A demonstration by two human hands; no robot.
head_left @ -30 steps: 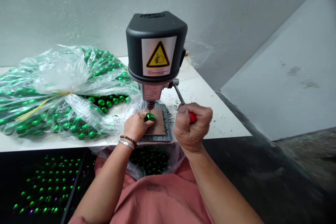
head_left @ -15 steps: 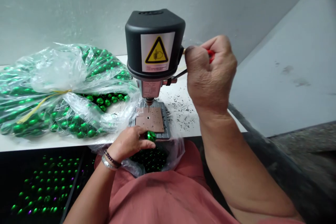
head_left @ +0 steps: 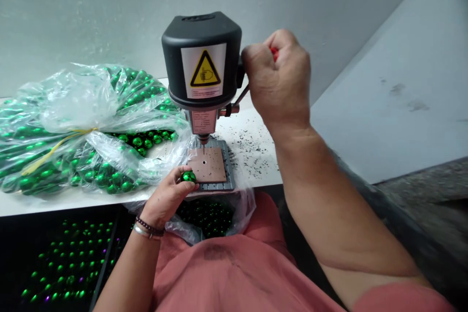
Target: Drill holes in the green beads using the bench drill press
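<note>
My left hand (head_left: pixel 168 192) pinches a shiny green ball (head_left: pixel 188 176) between thumb and fingers, at the front left edge of a brown board (head_left: pixel 212 168). That board, with a small hole in it, lies on the grey base (head_left: pixel 230 175) of a bench drill press (head_left: pixel 202 58). The thin drill bit (head_left: pixel 204 148) points down above the board, apart from the ball. High on the right, my right hand (head_left: pixel 280 78) is closed around the drill press's lever; a bit of its red knob (head_left: pixel 274 53) shows between the fingers.
Clear plastic bags (head_left: pixel 80 102) full of green balls, tied with a yellow strip, cover the table's left side. Dark shavings (head_left: pixel 252 148) are scattered right of the base. More green balls (head_left: pixel 206 217) sit in a bag at my lap, others (head_left: pixel 73 263) below the table at left.
My left hand has moved left and slightly up with the green ball, turning it upward. My right hand stays on the lever. The whole view has shifted a little.
</note>
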